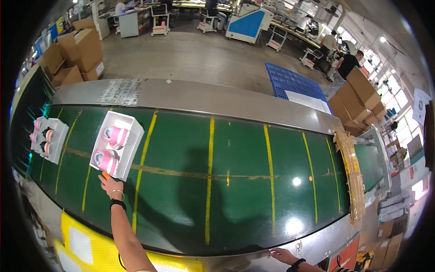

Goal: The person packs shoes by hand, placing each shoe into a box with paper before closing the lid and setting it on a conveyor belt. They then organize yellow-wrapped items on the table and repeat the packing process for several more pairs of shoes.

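Observation:
A white open-top box (131, 151) with pink-and-white shoes (107, 159) in it stands on the green conveyor belt (242, 167). My left hand (110, 185) reaches to the near end of that box. Its fingers are stretched out, one tipped with an orange finger cover (105, 174), at or just short of the box wall. Down at the near metal edge, my right hand (284, 256) rests with fingers extended and holds nothing. Farther left sits another white box (54, 145) with dark-and-orange and pink shoes, beside the dark tunnel opening (27, 122).
Yellow lines cross the belt. A steel rail (190, 97) runs along its far side, and taped brown cardboard (351, 177) covers its right end. Cardboard boxes (79, 50) are piled at the far left. A blue plastic pallet (294, 81) lies beyond the rail. People work at far benches.

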{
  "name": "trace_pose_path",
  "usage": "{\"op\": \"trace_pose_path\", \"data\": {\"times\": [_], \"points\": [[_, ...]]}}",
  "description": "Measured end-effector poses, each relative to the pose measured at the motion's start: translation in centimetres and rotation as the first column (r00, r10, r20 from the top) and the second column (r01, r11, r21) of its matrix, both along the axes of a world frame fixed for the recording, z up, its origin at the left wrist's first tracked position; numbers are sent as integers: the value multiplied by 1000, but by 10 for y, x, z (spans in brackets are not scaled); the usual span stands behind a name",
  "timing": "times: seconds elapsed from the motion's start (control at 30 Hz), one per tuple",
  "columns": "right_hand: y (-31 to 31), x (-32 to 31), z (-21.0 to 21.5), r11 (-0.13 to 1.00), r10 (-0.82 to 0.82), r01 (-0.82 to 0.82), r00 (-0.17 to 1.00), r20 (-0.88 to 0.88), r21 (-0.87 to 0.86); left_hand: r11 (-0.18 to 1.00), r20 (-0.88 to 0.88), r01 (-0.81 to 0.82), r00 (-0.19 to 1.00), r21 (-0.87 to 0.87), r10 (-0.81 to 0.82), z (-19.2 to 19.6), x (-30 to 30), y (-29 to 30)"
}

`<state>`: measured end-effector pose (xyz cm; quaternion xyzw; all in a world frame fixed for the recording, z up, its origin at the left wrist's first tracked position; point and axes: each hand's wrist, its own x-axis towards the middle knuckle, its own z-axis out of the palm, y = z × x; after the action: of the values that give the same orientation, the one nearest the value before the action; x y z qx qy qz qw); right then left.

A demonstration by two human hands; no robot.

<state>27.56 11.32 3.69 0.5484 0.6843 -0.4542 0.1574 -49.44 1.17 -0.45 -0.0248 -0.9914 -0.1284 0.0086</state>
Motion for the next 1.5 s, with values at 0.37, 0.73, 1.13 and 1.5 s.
{"op": "trace_pose_path", "data": {"times": [0.37,0.73,1.13,1.5], "points": [[-2,-7,0,996,31,-33,999,-26,-77,809,9,588,809,12,-588,-6,96,26],[-23,112,-27,967,-237,236,972,3,-98,985,-72,109,990,-132,-119,44,15,29],[-4,-26,-9,981,-142,118,978,-154,-155,646,-124,731,636,-219,-761,14,140,51],[21,-113,152,705,592,-247,722,-359,664,194,-244,965,148,-179,-958,70,429,-15]]}}
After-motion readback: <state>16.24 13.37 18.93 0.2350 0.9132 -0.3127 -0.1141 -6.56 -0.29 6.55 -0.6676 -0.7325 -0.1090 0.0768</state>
